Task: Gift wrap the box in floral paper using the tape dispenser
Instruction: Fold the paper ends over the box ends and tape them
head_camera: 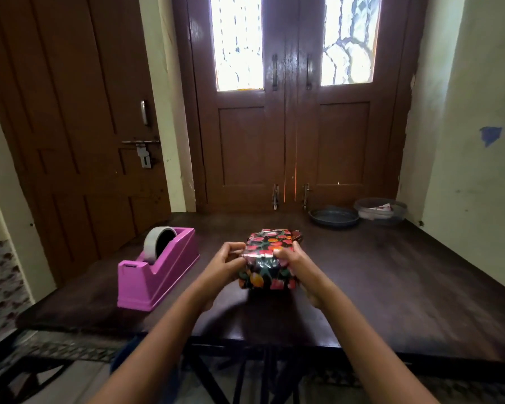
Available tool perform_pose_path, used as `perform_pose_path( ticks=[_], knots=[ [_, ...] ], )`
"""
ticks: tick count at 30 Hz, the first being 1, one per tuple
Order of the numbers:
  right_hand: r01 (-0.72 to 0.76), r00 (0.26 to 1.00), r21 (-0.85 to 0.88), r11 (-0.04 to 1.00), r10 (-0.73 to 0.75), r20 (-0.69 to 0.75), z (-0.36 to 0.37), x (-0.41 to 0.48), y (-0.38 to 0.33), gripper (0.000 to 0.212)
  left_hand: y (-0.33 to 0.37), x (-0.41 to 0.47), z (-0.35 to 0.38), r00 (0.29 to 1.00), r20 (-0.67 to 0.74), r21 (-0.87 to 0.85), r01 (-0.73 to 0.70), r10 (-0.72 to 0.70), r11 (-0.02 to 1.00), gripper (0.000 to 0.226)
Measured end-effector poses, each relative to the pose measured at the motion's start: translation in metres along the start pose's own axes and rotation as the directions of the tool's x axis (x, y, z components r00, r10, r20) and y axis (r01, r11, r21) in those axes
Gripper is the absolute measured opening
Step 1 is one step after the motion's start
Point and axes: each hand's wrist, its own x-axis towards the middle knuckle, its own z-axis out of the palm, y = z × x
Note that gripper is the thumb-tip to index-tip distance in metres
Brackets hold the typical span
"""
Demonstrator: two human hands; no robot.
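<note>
Reaches in over the near edge of the dark wooden surface (391, 287) with two bare forearms. Holds the box (267, 243) between both hands, a little in from that near edge and roughly midway between the left and right edges. Shows it fully covered in floral paper (274, 282): black, printed with red, pink and orange blooms, with a folded flap jutting out at the far right corner. Clamps the left hand (226, 262) on the box's upper left edge, fingers curled, fingertips pinching at the paper. Wraps the right hand (293, 265) round the upper right side, thumb laid along the near top edge beside a glossy, light-catching strip (258, 254). Cannot tell flat from slightly tipped in the box's seating on the surface.

Shows, left of the box and close to the left edge, a pink tape dispenser (155, 275), clear of the left hand, cutter end toward the near edge, with a grey-white tape roll (155, 243) in its cradle.

Sets toward the far right corner a shallow dark dish (333, 218) and, just beside it on the right, a clear bowl (381, 211) with white and red contents too blurred to name.

Backs the far edge with a brown double door (295, 141) with two bright patterned panes, a second brown door (70, 126) with a bolt at left, and a pale wall (464, 170) with a blue patch at right.
</note>
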Motion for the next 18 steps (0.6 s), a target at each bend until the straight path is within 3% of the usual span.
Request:
perform_pose_path(
  ticks=[3, 7, 9, 12, 15, 18],
  knots=[
    [-0.039, 0.997, -0.019, 0.999, 0.038, -0.060, -0.009, 0.002, 0.016, 0.037, -0.008, 0.005, 0.000, 0.998, 0.027, -0.002, 0.053, -0.053, 0.999, 0.025],
    [-0.046, 0.969, 0.060, 0.997, 0.060, -0.241, -0.021, 0.014, 0.015, 0.031, -0.002, 0.035, 0.005, 0.970, -0.174, 0.050, 0.181, -0.169, 0.982, 0.024],
    [-0.077, 0.978, 0.047, 0.996, 0.085, -0.191, -0.020, 0.019, 0.010, 0.045, 0.004, 0.048, 0.013, 0.959, -0.147, 0.177, 0.266, -0.242, 0.948, 0.027],
    [-0.139, 0.989, 0.011, 0.990, 0.140, -0.057, -0.013, 0.022, 0.008, 0.039, 0.009, 0.060, 0.023, 0.946, -0.121, 0.239, 0.321, -0.300, 0.917, 0.027],
    [-0.099, 0.991, 0.032, 0.995, 0.101, -0.084, -0.014, 0.027, 0.010, 0.037, 0.012, 0.064, 0.025, 0.956, -0.122, 0.192, 0.285, -0.265, 0.939, 0.029],
    [0.070, 0.991, 0.102, 0.992, -0.057, -0.123, -0.020, 0.026, 0.003, 0.039, 0.016, 0.066, 0.019, 0.990, -0.094, 0.045, 0.111, -0.107, 0.993, 0.040]
  ],
)
